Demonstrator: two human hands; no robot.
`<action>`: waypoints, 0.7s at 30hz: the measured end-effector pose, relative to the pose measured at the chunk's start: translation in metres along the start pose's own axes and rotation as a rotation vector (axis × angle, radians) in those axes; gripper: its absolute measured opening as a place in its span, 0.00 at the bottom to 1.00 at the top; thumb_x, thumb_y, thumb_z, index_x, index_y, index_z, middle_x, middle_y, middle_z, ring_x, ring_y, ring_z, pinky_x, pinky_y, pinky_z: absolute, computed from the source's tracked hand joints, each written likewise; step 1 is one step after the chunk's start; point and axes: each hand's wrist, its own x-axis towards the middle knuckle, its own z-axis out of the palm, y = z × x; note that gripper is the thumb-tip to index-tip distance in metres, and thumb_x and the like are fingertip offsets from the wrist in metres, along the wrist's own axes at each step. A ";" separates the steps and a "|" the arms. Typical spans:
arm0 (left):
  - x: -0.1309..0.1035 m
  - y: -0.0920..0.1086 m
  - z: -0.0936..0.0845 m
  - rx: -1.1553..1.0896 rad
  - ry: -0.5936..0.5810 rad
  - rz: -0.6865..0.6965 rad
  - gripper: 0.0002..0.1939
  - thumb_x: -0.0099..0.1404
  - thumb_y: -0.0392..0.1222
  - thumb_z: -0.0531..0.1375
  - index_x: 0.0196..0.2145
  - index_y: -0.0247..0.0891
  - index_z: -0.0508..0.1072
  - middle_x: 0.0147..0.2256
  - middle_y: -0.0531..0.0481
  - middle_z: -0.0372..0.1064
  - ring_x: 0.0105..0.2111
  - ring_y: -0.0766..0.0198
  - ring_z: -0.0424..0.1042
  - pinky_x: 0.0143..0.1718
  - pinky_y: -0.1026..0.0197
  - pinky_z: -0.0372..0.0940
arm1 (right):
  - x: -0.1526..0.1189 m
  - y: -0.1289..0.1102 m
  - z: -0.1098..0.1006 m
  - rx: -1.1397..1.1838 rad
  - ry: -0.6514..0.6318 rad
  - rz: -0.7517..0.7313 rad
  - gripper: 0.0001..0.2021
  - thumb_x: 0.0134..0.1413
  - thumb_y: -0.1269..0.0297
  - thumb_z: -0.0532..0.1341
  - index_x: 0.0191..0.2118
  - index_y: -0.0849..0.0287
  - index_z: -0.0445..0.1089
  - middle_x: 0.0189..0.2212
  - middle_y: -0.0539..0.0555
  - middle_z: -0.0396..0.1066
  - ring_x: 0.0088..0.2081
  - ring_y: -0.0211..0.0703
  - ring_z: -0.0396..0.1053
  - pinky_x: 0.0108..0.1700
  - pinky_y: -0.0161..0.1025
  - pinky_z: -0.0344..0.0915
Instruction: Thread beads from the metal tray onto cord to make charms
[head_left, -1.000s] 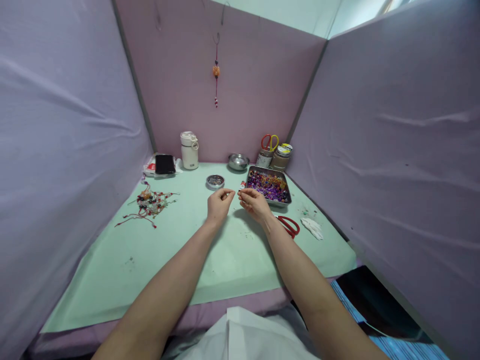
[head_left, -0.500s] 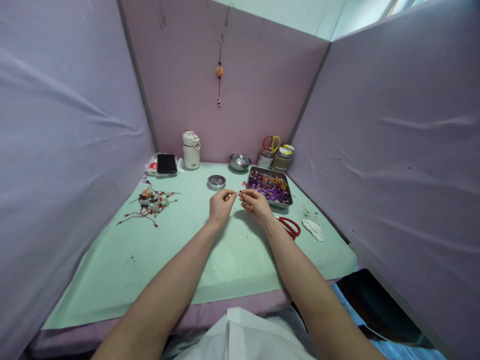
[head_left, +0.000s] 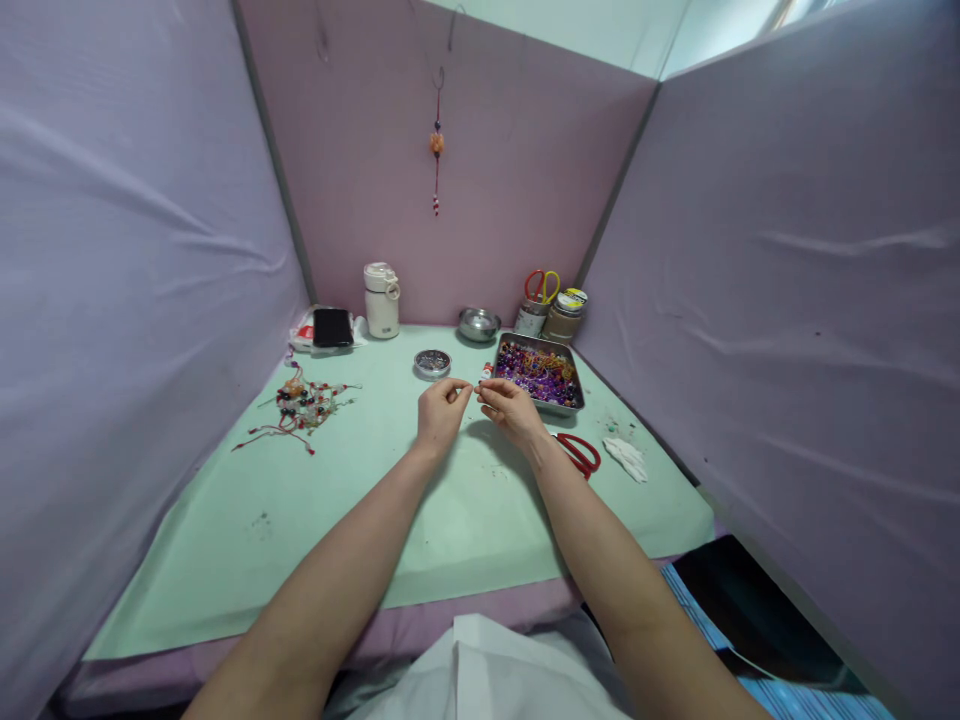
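Observation:
Above the middle of the green table cover (head_left: 450, 520), my left hand (head_left: 442, 412) is closed in a pinch of thumb and forefinger. My right hand (head_left: 510, 408) pinches too, its fingertips almost meeting the left ones. Whatever lies between the fingertips is too small to make out. Just beyond the right hand stands a metal tray (head_left: 559, 408) filled with purple, dark and orange beads (head_left: 536, 370). Red-handled scissors (head_left: 579, 455) lie by the right wrist, partly hidden under it. A small round dish (head_left: 433, 364) with tiny pieces sits beyond the left hand.
Beaded red cords (head_left: 304, 405) lie at the left. Along the back stand a phone (head_left: 333, 327), a white flask (head_left: 382, 302), a steel bowl (head_left: 478, 324) and jars (head_left: 564, 318). A crumpled white cloth (head_left: 625, 459) rests at right. A beaded pendant (head_left: 436, 145) hangs on the back partition.
The hands stay almost in place, fingertips still together; the right fingertips shift very slightly toward the left ones. The whole view has moved a tiny bit. Everything on the table stays put.

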 end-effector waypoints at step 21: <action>0.002 -0.009 0.005 -0.094 -0.109 -0.158 0.11 0.54 0.47 0.60 0.26 0.36 0.75 0.17 0.57 0.56 0.21 0.69 0.54 0.26 0.64 0.52 | 0.000 0.002 0.002 -0.392 0.063 -0.232 0.11 0.38 0.56 0.67 0.29 0.57 0.73 0.23 0.49 0.69 0.27 0.37 0.64 0.30 0.35 0.59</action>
